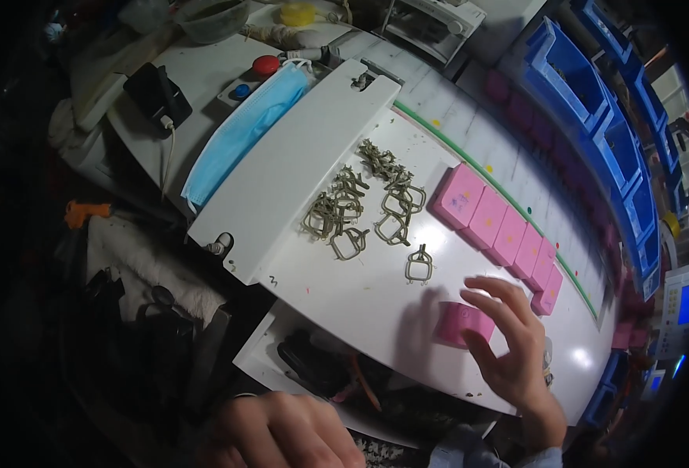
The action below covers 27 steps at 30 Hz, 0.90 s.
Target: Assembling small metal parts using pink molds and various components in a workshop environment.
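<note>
Clutter fills the left side: a dark phone (157, 95) on a cable at ten o'clock, then a blue face mask (239, 134) draped along the edge of a raised white panel (282, 168).

At six o'clock the left hand (290, 433) rests low over the dark bench edge, knuckles up, fingers curled under; whether they hold anything cannot be told.

Near the centre of the white worktable (360, 300) lies a loose heap of wire clips (360, 203), and one single clip (419, 265) sits apart, toward four o'clock of the heap.

Further right, the right hand (512, 343) has its fingers spread and lowered onto a lone pink block (463, 324), touching its top rather than pinching it. At two o'clock from that block, a row of pink blocks (504, 234) stands edge to edge along the green strip.

By my judgement the work is partway through: the row is set, but most clips are unused.

Blue bins (594, 101) line the far right; their contents are too dark to tell.
</note>
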{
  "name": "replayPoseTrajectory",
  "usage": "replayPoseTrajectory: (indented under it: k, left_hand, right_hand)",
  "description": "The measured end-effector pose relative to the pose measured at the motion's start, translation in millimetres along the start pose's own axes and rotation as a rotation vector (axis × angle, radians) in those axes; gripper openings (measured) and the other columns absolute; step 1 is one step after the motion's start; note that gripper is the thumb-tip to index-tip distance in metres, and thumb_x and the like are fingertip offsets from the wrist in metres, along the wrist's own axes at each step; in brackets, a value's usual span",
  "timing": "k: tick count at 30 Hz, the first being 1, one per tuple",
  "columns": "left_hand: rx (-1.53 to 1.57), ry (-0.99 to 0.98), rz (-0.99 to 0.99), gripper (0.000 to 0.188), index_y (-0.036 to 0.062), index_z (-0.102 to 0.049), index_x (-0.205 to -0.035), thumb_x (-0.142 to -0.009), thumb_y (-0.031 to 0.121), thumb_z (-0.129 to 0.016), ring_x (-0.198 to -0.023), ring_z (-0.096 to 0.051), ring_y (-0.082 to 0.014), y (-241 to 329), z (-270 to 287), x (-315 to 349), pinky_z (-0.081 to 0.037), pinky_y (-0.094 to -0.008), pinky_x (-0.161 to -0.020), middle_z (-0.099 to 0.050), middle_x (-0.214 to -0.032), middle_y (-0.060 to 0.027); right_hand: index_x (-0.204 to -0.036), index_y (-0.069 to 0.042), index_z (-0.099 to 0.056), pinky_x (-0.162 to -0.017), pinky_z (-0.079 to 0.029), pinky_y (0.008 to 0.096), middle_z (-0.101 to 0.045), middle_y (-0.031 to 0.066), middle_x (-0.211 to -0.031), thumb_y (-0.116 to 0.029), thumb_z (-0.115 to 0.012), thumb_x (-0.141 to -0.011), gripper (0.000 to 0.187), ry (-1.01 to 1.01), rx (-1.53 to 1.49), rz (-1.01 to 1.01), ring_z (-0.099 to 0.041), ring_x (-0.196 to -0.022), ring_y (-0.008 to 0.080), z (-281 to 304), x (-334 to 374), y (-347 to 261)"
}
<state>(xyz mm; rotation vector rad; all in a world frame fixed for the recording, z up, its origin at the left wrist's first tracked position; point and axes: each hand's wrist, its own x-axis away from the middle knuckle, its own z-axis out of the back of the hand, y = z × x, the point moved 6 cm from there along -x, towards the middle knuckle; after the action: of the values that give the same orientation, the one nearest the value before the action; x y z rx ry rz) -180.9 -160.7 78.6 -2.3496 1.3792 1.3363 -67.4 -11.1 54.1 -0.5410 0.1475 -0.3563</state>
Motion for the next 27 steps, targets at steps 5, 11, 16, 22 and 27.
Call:
replayPoseTrajectory:
  k: [5, 11, 16, 22, 27]
  left_hand:
    - [0.059, 0.005, 0.004, 0.018, -0.0040, -0.068, -0.077, -0.080, 0.013, -0.062, -0.065, -0.062, -0.0255, 0.4, 4.5, 2.0, -0.053, -0.0286, -0.053, -0.065, -0.086, -0.0211]
    - [-0.378, 0.318, 0.268, 0.014, -0.0060, -0.064, -0.082, -0.079, 0.007, -0.059, -0.074, -0.062, -0.0304, -2.5, 31.8, 31.0, -0.053, -0.0355, -0.067, -0.063, -0.086, -0.0230]
    - [-1.225, 0.492, 0.390, 0.017, -0.0031, -0.062, -0.089, -0.073, 0.001, -0.059, -0.075, -0.061, -0.0192, -14.3, 62.5, 38.8, -0.050, -0.0271, -0.066, -0.060, -0.102, -0.0184]
    - [-1.782, 0.618, 0.463, 0.024, -0.0020, -0.063, -0.098, -0.075, -0.006, -0.058, -0.062, -0.058, -0.0105, -10.6, 75.8, 37.7, -0.047, -0.0193, -0.050, -0.057, -0.111, -0.0136]
    - [-1.826, 0.554, 0.431, 0.022, 0.0001, -0.064, -0.095, -0.073, -0.002, -0.061, -0.064, -0.059, -0.0159, -15.8, 79.4, 37.8, -0.047, -0.0220, -0.046, -0.062, -0.099, -0.0104]
  right_hand:
    - [-0.106, -0.002, -0.056, -0.079, -0.046, 0.0374, -0.055, 0.0151, -0.106, 0.003, -0.063, -0.072, 0.035, 0.056, -0.068, 0.081, -0.055, -0.094, 0.0324, -9.5, -52.2, 9.5]
    - [-0.109, -0.001, -0.053, -0.079, -0.046, 0.0379, -0.054, 0.0160, -0.108, 0.000, -0.058, -0.076, 0.033, 0.145, -0.036, 0.083, -0.055, -0.095, 0.0341, -20.3, -103.8, 7.6]
    - [-0.114, 0.002, -0.048, -0.084, -0.043, 0.0399, -0.053, 0.0189, -0.108, 0.000, -0.056, -0.076, 0.039, 0.143, -0.055, 0.037, -0.052, -0.097, 0.0359, -34.4, -120.8, 22.0]
    - [-0.114, 0.002, -0.048, -0.082, -0.043, 0.0410, -0.054, 0.0202, -0.103, 0.006, -0.051, -0.075, 0.040, 0.121, -0.109, 0.024, -0.051, -0.096, 0.0366, -40.0, -125.1, 26.3]
    - [-0.116, -0.002, -0.051, -0.079, -0.048, 0.0366, -0.056, 0.0161, -0.108, 0.011, -0.049, -0.076, 0.043, 0.209, 0.073, 0.143, -0.056, -0.094, 0.0323, -31.0, -111.8, 6.5]
